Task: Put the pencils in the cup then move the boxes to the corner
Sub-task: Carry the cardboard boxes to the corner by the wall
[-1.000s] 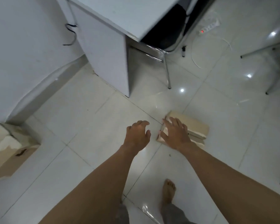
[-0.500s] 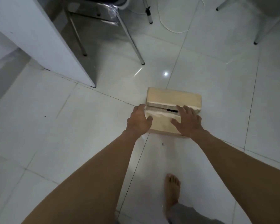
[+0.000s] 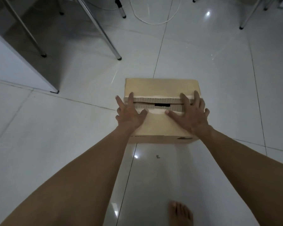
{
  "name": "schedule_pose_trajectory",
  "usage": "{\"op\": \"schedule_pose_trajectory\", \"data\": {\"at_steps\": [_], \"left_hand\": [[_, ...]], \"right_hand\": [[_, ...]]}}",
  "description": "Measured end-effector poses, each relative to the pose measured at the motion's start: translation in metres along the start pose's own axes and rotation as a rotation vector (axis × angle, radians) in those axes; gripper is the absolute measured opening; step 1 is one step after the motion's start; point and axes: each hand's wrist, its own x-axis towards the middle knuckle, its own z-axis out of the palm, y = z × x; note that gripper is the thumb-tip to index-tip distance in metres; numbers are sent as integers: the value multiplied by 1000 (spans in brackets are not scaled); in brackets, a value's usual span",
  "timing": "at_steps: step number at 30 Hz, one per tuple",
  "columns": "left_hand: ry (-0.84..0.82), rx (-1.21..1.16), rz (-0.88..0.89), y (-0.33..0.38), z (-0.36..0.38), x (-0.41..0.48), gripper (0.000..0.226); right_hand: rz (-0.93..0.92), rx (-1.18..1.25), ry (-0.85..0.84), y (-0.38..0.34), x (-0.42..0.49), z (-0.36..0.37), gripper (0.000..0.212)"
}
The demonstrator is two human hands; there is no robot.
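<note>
A brown cardboard box (image 3: 160,88) sits on the white tiled floor, its top flaps closed with a torn seam and a small dark gap across the middle. My left hand (image 3: 131,115) lies spread over the box's left top edge, with the thumb on the near flap. My right hand (image 3: 189,115) lies flat on the right side of the top, its fingers reaching over the seam. Both hands touch the box with fingers apart. No pencils or cup are in view.
A white desk side panel (image 3: 15,62) stands at the left. Metal chair legs (image 3: 111,44) rise behind the box, and more legs (image 3: 245,20) are at the far right. A white cable (image 3: 153,22) loops on the floor. My bare foot (image 3: 180,212) is at the bottom.
My view has swung down and closer to the box. Both hands moved from its near edge onto its top and spread apart to the left and right sides.
</note>
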Motion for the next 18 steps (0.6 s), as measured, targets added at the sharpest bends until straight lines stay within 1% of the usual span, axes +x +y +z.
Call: {"op": "schedule_pose_trajectory", "data": {"at_steps": [3,6,14,18], "left_hand": [[-22,-53,32,-12,11,16,89],[-25,-144,52,-17,11,19,88],[6,-202,26,-23,1,7,89],[30,-233,-45,-43,-16,2,101]], "right_hand": [[99,88,16,9,16,4,107],[143,133,-37,9,23,5,113],[106,257,-121,4,17,-4,114],[29,292,-214,-18,15,0,122]]}}
